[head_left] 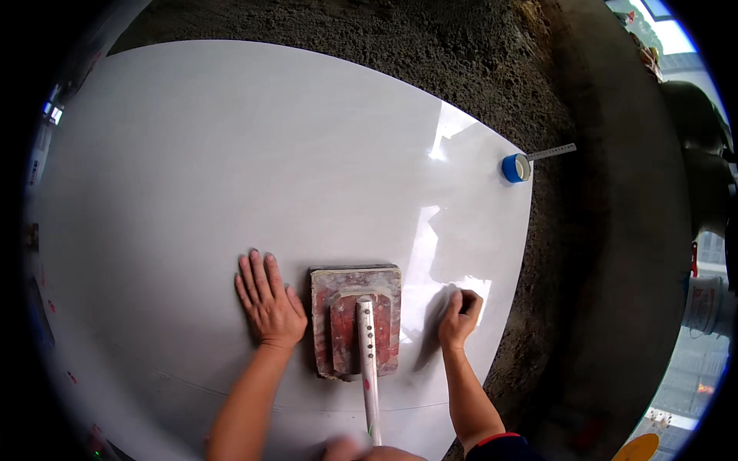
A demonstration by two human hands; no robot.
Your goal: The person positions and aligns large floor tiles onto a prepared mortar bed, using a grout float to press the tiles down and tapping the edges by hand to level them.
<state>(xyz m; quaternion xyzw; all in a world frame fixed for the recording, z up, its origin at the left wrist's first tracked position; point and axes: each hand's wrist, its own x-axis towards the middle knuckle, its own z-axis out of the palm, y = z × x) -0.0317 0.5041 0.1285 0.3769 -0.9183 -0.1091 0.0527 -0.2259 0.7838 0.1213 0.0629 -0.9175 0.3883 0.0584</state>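
A large glossy pale tile [192, 154] spreads out under both hands. My left hand [274, 309] lies flat on it, palm down and fingers spread, holding nothing. Beside that hand rests a worn red rectangular tamping tool [344, 311], with a metal tube handle [369, 369] pointing back toward me; neither hand touches it. To its right, my right hand [459, 319] is closed just over the tile, fingers curled in. Whether anything is inside those fingers is hidden. A seam or line crosses the tile's near part.
At the tile's far right corner stands a blue ring-shaped roll [516, 168], with a marked white strip [553, 151] sticking out past the edge. Rough grey mortar [461, 54] borders the far and right sides. A bucket [703, 303] and dark objects [696, 154] sit at far right.
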